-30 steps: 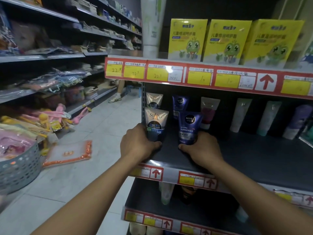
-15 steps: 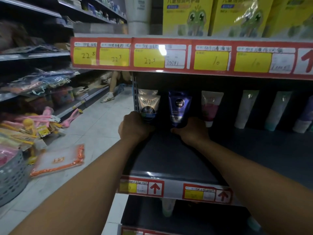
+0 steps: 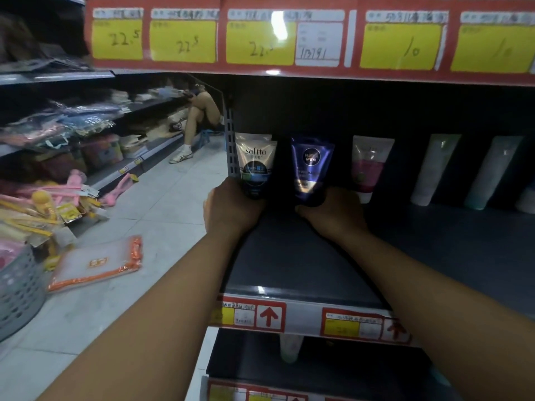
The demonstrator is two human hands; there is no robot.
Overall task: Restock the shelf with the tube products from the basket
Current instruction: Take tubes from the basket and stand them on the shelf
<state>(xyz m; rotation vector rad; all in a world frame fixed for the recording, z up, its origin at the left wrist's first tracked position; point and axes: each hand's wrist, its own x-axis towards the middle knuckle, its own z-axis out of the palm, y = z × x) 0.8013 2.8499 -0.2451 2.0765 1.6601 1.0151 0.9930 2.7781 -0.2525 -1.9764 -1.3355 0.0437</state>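
Note:
Both my arms reach deep into the dark shelf. My left hand grips the base of a beige and black Softto tube, which stands upright at the shelf's far left, against another like it behind. My right hand grips the base of a blue Nivea Men tube, upright just to its right. Both tubes stand near the back of the shelf. The grey basket sits on the floor at the far left edge.
A pink tube and several pale tubes line the back wall to the right. Red price strips run overhead and along the shelf front. A plastic packet lies on the floor. A person sits down the aisle.
Both hands have pushed the two tubes from the shelf's front edge to its back. The camera has moved in closer and lower under the upper shelf.

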